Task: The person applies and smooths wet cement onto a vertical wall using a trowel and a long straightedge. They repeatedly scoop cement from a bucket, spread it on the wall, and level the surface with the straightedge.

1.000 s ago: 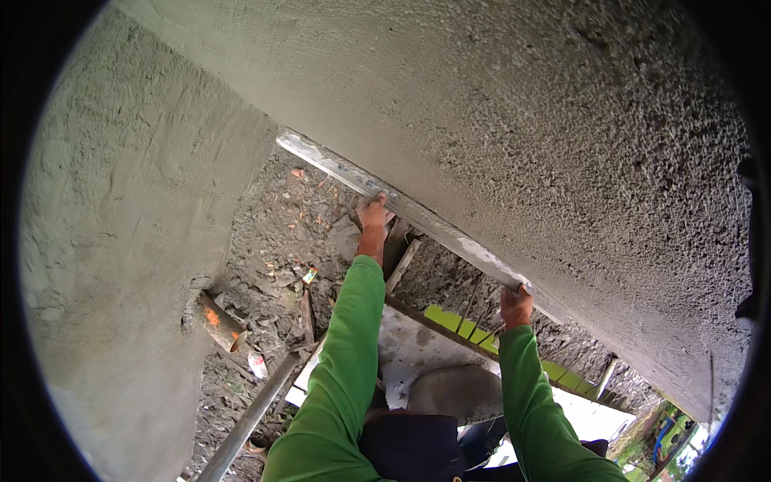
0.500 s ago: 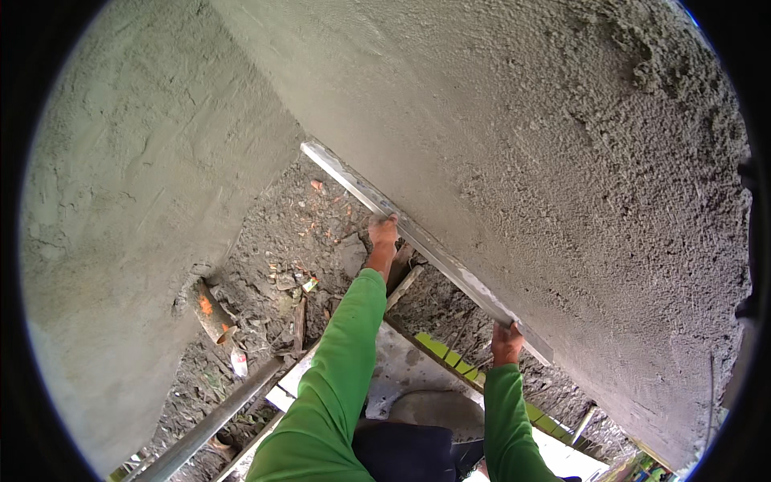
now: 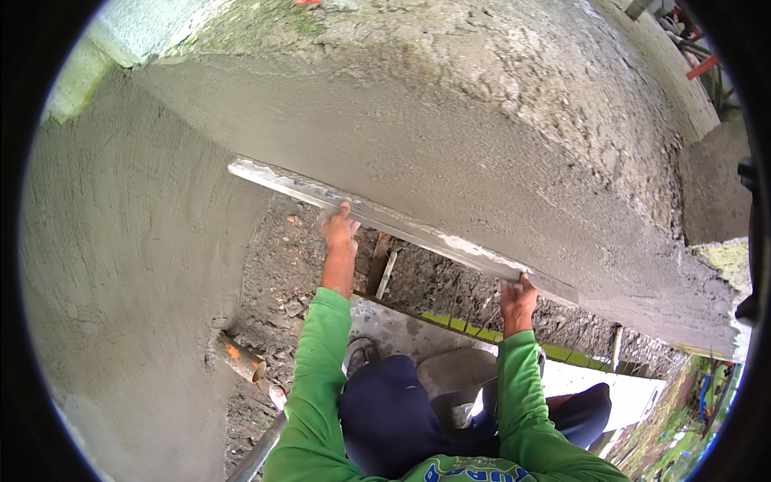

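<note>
On wet plaster wall (image 3: 450, 136): both hands (image 3: 340, 233) (image 3: 518, 299) gripping straightedge (image 3: 385, 218).

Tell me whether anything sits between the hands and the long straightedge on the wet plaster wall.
Nothing visible does. The left hand and the right hand both grip the straightedge directly along its lower edge, and it lies flat against the grey plastered wall with no object between them.
</note>
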### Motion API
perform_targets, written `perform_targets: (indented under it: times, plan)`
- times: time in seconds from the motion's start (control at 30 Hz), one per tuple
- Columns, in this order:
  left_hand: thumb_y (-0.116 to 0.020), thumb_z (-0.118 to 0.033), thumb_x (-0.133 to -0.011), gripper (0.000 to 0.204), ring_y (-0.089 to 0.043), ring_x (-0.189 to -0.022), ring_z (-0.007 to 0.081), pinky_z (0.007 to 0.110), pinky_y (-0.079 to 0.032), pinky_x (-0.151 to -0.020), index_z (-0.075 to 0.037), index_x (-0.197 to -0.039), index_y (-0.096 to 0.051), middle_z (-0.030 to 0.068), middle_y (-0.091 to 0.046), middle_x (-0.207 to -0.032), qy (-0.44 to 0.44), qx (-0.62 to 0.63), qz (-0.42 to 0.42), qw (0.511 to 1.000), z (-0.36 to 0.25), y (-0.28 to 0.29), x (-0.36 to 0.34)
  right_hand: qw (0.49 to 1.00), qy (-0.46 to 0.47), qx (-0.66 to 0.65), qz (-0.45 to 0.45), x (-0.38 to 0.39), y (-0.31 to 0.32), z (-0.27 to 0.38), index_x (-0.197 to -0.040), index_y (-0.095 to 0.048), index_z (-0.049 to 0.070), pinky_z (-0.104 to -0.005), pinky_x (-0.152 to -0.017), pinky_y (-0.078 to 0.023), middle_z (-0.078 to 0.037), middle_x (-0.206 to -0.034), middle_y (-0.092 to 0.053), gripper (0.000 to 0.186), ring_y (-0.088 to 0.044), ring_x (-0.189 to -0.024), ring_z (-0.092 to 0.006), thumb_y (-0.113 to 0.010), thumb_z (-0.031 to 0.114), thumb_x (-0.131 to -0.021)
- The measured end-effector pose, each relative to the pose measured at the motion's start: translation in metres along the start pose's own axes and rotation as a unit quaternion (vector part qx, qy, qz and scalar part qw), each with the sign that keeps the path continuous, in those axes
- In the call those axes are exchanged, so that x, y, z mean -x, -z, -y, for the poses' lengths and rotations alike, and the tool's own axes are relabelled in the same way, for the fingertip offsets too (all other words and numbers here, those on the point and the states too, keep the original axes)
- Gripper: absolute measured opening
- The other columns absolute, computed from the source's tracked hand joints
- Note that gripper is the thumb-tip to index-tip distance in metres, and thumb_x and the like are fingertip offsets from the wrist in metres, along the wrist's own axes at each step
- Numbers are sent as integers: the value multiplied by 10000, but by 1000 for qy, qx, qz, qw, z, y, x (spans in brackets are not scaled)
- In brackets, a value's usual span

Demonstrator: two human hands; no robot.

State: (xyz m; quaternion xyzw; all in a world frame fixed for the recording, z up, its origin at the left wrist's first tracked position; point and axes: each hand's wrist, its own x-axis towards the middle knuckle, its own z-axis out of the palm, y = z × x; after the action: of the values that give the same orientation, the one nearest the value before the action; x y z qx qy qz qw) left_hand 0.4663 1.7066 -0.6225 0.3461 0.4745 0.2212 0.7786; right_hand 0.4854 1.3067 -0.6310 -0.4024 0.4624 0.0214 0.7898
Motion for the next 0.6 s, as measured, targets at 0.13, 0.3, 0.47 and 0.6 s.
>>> perform_targets:
  times: [0.13,0.3,0.47,0.6]
  plan:
    - [-635,-46,-867,562,-552,-1098,310,460,-485,-907,-66,-1353,-355,133,-515,-1260,-5,-8,27,1000,-46,-9,32,998,24,-44,30,45,-12,32,-1145,-528,-9,-407,-847,-520,-148,-1095,-565,277,-571,-997,-289,-554,154,-922]
    - [-675,-93,-851,835,-414,-1259,437,505,-413,-996,-6,-1473,-125,192,-404,-1377,-50,15,79,995,-100,-21,78,992,78,-55,83,111,-26,75,-1172,-514,-3,-390,-881,-501,-131,-1136,-572,314,-575,-1036,-262,-579,164,-914]
    - [-654,-137,-860,416,-557,-1106,298,468,-438,-943,-48,-1228,-480,73,-544,-1208,-89,105,151,979,-141,-32,131,958,168,-114,203,162,-21,123,-1219,-471,19,-393,-939,-432,-133,-1213,-550,395,-554,-1097,-262,-575,242,-910]
    - [-650,-142,-862,414,-559,-1110,303,486,-431,-951,-64,-1231,-479,67,-551,-1201,-47,94,171,980,-125,-20,136,966,162,-100,176,159,2,124,-1235,-465,26,-398,-936,-448,-125,-1212,-550,406,-548,-1104,-266,-564,257,-916]
